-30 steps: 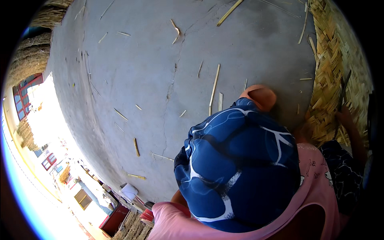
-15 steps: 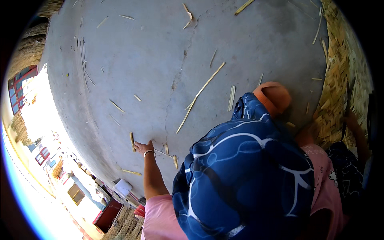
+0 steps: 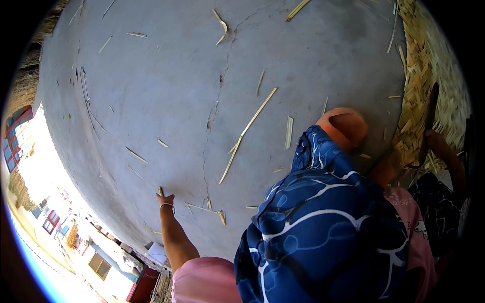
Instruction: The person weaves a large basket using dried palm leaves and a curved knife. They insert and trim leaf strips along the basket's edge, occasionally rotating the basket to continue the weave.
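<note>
My left hand (image 3: 165, 200), with a bracelet at the wrist, reaches down at the lower left. Its fingers are closed around a short piece of yellow straw (image 3: 160, 191), whose end sticks out past them. Two more short straw pieces, one of them a stub (image 3: 222, 217), lie just right of that hand. At the far right my right hand (image 3: 437, 143) grips a long dark blade-like tool (image 3: 432, 107); its handle is mostly hidden. Beside it spreads a woven straw mat (image 3: 416, 65).
Loose straw pieces, among them a long stalk (image 3: 247, 135), are scattered over the cracked grey floor (image 3: 182, 86). My knee in blue patterned cloth (image 3: 323, 222) and an orange slipper (image 3: 346, 125) take up the lower middle. Straw bundles (image 3: 25, 88) stand at the left edge.
The view has shifted. My left hand has closed on the straw piece beside its fingers, now partly covered. The dark blade has come further into sight in my right hand.
</note>
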A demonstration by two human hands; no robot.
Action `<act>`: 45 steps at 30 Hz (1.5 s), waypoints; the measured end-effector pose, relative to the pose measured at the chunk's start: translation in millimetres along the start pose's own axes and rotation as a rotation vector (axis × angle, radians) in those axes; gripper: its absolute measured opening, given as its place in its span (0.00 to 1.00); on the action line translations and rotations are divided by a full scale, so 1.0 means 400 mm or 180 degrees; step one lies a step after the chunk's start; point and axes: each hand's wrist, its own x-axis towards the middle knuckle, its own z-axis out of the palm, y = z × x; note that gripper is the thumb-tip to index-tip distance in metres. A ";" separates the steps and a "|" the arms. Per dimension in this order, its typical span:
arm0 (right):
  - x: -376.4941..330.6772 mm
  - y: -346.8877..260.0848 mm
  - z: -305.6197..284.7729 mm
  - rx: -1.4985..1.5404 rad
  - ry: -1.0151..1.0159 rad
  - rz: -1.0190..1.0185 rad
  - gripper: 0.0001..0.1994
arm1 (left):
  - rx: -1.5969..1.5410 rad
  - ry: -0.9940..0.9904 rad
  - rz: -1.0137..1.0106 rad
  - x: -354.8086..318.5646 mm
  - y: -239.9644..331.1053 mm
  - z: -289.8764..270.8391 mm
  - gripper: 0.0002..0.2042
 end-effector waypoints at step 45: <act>-0.026 -0.559 -0.098 0.3833 0.0938 -0.1647 0.14 | -0.0214 -0.3419 0.4208 -1.790 1.463 0.030 0.10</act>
